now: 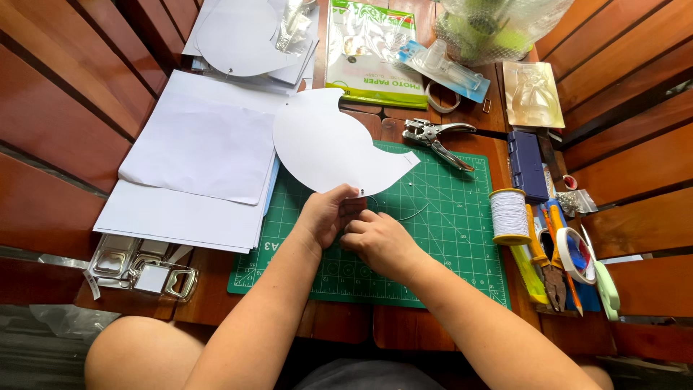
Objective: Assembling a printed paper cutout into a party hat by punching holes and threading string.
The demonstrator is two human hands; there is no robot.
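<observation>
A white paper cutout (328, 141) with a curved outline lies across the green cutting mat (440, 238). My left hand (325, 215) pinches its near edge by a small punched hole. My right hand (379, 242) sits right beside it, fingers closed on a thin white thread (411, 214) that curves out over the mat. Both hands touch at the cutout's lower edge.
A stack of white sheets (195, 155) lies left of the mat. A metal hole punch (437, 137) rests at the mat's far edge. A spool of white thread (510, 215), a blue box (527, 165), tape, cutters and pliers line the right side. Metal frames (141, 271) sit near left.
</observation>
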